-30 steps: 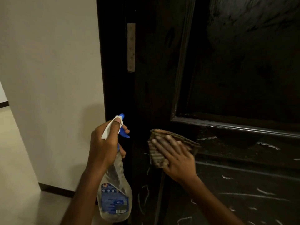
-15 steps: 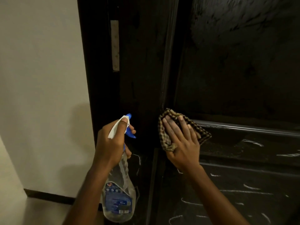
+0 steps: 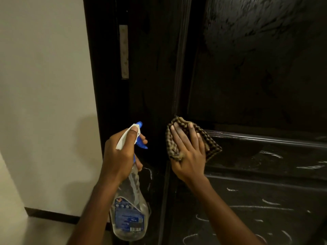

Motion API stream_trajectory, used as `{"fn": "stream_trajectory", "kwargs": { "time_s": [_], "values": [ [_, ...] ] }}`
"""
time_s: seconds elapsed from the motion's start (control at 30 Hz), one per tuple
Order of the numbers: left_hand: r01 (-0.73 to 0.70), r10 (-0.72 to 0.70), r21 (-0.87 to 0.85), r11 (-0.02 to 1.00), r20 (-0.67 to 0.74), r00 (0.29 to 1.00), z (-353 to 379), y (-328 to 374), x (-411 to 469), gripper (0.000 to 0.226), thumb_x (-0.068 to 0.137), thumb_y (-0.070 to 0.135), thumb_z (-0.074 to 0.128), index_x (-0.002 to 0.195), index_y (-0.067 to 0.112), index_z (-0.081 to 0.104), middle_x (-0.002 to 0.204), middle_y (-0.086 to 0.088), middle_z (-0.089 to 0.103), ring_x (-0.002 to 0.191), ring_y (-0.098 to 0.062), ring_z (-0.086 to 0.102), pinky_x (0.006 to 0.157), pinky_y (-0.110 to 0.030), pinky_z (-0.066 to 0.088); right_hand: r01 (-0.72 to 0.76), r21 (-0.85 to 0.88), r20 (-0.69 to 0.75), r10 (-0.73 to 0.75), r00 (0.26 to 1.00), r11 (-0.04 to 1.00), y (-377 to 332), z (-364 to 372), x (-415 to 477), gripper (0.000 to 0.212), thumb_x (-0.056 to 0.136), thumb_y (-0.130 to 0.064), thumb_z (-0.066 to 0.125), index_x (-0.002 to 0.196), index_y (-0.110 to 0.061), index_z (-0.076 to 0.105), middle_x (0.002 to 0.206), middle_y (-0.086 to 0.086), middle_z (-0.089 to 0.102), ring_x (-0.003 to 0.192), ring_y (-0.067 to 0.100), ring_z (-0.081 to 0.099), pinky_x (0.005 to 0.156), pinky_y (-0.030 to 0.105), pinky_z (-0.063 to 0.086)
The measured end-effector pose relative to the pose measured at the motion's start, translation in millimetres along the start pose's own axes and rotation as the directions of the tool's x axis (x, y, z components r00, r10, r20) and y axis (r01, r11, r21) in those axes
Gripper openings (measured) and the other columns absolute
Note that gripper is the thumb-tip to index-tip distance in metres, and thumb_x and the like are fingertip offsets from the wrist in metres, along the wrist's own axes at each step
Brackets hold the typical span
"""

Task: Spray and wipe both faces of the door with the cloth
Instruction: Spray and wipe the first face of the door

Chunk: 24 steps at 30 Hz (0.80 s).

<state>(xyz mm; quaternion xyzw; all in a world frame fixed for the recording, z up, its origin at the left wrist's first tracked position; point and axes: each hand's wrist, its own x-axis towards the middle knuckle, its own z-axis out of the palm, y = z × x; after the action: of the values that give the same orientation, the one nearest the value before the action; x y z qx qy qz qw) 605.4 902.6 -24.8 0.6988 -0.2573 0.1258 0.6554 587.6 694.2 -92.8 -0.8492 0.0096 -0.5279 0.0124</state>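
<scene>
Both bare forearms rise from the bottom edge toward mid-frame. The left forearm comes up from the lower centre-left, wrist about straight, back of the hand to the camera. The left hand grips the neck of a spray bottle, with the thumb laid along the top of its head and the fingers curled round the front. The right forearm slants in from the lower right. The right hand, just right of centre, lies flat with its fingers straight, slightly spread and pointing up, pressing on a cloth.
</scene>
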Motion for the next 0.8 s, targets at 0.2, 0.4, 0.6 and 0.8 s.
{"fn": "stream_trajectory", "kwargs": {
  "time_s": [0.2, 0.4, 0.6, 0.8],
  "values": [
    [-0.012, 0.013, 0.019, 1.0, -0.004, 1.0, 0.3, 2.3, -3.5, 0.047, 0.097, 0.046, 0.038, 0.086, 0.011, 0.067, 0.081, 0.002, 0.073, 0.037, -0.03, 0.058, 0.044, -0.034, 0.051, -0.223, 0.099, -0.05, 0.228, 0.972, 0.97, -40.9, 2.0, 41.2, 0.071, 0.094, -0.042, 0.038, 0.16, -0.022, 0.022, 0.166, -0.01, 0.014, 0.156, 0.015, -0.006, 0.124, 0.032, -0.006],
    [-0.005, 0.005, 0.022, 1.0, 0.012, 1.0, 9.2, 3.9, -3.1, 0.045, 0.103, 0.037, 0.038, 0.085, 0.008, 0.067, 0.085, 0.0, 0.073, 0.036, -0.03, 0.057, 0.043, -0.031, 0.05, 0.002, -0.083, 0.061, 0.003, 0.998, 0.997, -8.9, -0.9, 16.4, 0.067, 0.098, -0.045, 0.035, 0.159, -0.021, 0.022, 0.165, -0.003, 0.019, 0.156, 0.016, 0.004, 0.125, 0.033, 0.0],
    [-0.015, 0.015, 0.0, 1.0, 0.062, 0.998, 24.7, 8.7, -0.5, 0.048, 0.095, 0.047, 0.037, 0.085, 0.01, 0.066, 0.086, 0.006, 0.072, 0.037, -0.029, 0.058, 0.043, -0.026, 0.05, 0.04, -0.294, -0.051, -0.057, 0.997, 0.955, 95.2, -44.4, -35.1, 0.066, 0.092, -0.036, 0.041, 0.155, -0.023, 0.027, 0.16, -0.004, 0.03, 0.156, 0.014, 0.006, 0.123, 0.034, 0.008],
    [-0.018, 0.02, -0.016, 1.0, 0.112, 0.993, 41.2, 8.9, -0.3, 0.045, 0.101, 0.041, 0.037, 0.087, 0.008, 0.066, 0.088, -0.002, 0.072, 0.037, -0.029, 0.059, 0.043, -0.027, 0.05, -0.292, 0.055, -0.321, 0.294, 0.9, 0.955, 98.6, -44.5, -44.9, 0.053, 0.1, -0.033, 0.039, 0.147, -0.01, 0.045, 0.155, 0.003, 0.041, 0.154, 0.026, 0.016, 0.123, 0.045, 0.015]
  ]
}}
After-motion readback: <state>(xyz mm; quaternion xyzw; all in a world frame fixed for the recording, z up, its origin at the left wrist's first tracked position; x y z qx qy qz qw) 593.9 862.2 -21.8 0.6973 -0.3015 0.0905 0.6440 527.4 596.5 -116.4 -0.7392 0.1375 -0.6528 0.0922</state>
